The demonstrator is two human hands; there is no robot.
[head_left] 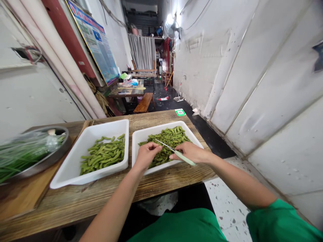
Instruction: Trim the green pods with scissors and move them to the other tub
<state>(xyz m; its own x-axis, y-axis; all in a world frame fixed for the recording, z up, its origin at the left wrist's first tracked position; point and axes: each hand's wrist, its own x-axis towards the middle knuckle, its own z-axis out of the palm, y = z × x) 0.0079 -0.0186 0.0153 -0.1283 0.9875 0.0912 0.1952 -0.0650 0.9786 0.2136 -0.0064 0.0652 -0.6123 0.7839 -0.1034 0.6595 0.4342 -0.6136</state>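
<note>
My right hand [192, 151] is closed around scissors [186, 159] with pale green handles. Their blades point left and away, over the right white tray [136, 137], which is filled with green edamame pods [176, 133]. Close to the blade tips, my left hand [145, 154] pinches with thumb and forefinger above the same tray. Whatever sits in that pinch is hidden or too small to make out. Left of it stands a second white tray [84, 143], with a heap of edamame pods [108, 154] toward its near right side.
Both trays rest on a wooden table [106, 190]. A metal bowl [50, 158] of bagged green stalks stands at the far left on a wooden board [27, 198]. A green code card [180, 112] lies by the table's far edge. Beyond are a bench [144, 102] and a cluttered table.
</note>
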